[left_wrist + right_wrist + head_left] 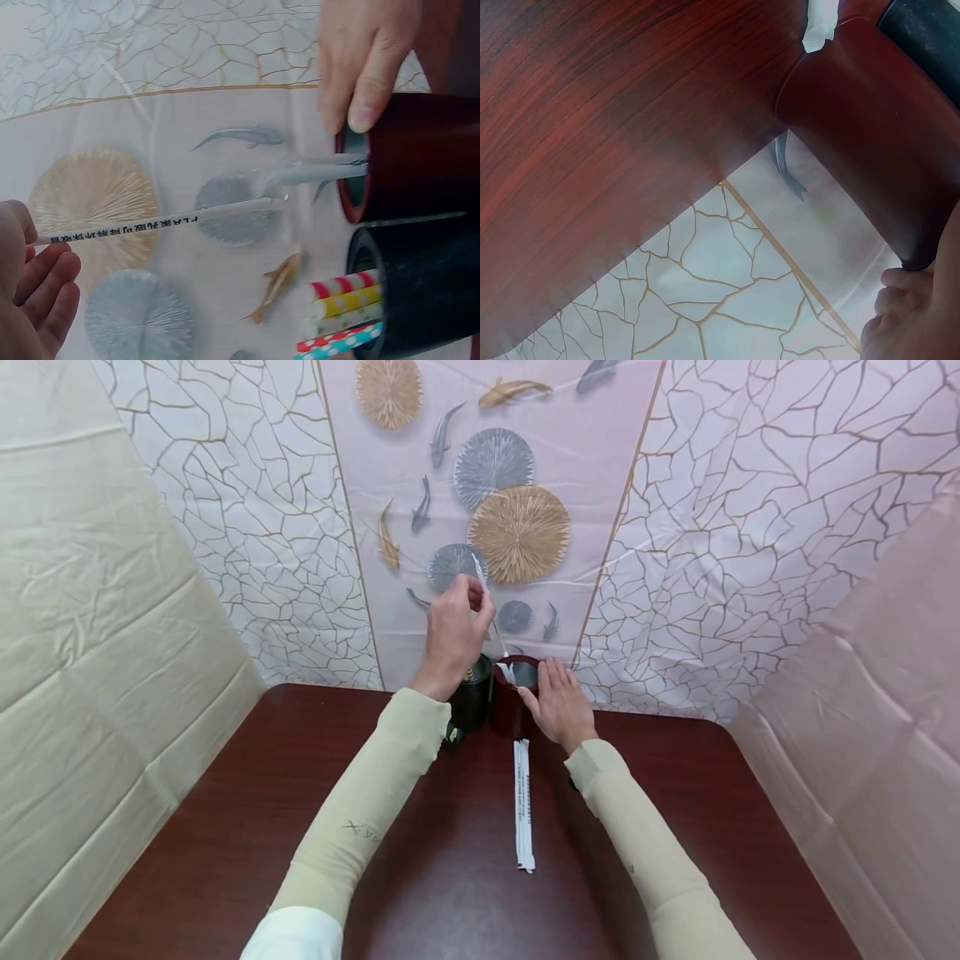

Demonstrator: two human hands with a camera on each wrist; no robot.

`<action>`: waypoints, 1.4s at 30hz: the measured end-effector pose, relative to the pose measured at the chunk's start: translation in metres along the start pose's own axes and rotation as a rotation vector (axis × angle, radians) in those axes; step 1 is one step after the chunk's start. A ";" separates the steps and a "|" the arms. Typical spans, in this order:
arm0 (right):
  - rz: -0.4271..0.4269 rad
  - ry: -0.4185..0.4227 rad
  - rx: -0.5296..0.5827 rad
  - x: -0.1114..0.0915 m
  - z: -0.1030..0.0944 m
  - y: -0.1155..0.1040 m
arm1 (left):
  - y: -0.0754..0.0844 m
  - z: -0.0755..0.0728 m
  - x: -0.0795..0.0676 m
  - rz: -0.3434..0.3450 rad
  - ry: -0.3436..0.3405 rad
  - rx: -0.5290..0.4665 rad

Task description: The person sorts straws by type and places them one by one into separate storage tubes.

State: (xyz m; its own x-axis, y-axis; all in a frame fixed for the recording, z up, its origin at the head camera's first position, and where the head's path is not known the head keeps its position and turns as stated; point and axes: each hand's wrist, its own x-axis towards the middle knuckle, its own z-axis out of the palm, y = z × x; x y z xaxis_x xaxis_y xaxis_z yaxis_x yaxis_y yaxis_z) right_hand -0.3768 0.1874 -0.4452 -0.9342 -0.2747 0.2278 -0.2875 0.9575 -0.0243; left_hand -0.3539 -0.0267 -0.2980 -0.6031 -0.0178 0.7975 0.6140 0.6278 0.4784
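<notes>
My left hand [455, 622] pinches a thin white paper-wrapped straw [150, 227] with dark print along it. The straw slants above the dark red cup [512, 718], its lower end near the cup's mouth in the head view. White wrapped straws [319, 174] stick out of that cup. Against the cup's right side rests my right hand [562, 706], fingers straight and thumb at the rim. In the right wrist view, part of this hand shows beside the red cup's rim [911, 266]. Side by side with the red cup stands a black cup [471, 703].
Several patterned straws [346, 300], striped and dotted, stand in the black cup. A flat white printed wrapper [523, 810] lies on the dark wood table [442, 860] in front of the red cup. Behind the cups hangs a patterned cloth [600, 468], close to the table's back edge.
</notes>
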 end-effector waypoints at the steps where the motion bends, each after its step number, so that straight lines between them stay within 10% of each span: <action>1: 0.001 -0.003 -0.002 0.000 0.000 0.000 | -0.001 0.003 -0.002 -0.008 -0.010 0.004; 12: 0.000 -0.022 -0.004 0.001 0.001 -0.002 | -0.018 0.035 -0.024 -0.060 -0.061 0.025; 18: 0.000 -0.008 -0.016 0.002 0.002 -0.003 | -0.023 0.042 -0.032 -0.140 -0.228 0.088; 25: 0.002 -0.002 0.002 0.002 0.000 -0.005 | -0.017 0.024 -0.029 -0.230 -0.259 0.096; 42: 0.008 -0.011 -0.003 0.001 0.001 -0.001 | 0.015 -0.012 -0.044 -0.125 -0.452 0.199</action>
State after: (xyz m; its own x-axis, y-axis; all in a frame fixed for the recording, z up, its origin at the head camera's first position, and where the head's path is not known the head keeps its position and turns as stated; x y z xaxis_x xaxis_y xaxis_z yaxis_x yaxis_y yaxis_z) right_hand -0.3778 0.1865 -0.4454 -0.9387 -0.2681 0.2166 -0.2794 0.9599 -0.0228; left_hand -0.3125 -0.0258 -0.3220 -0.8528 0.2085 0.4788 0.4408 0.7792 0.4457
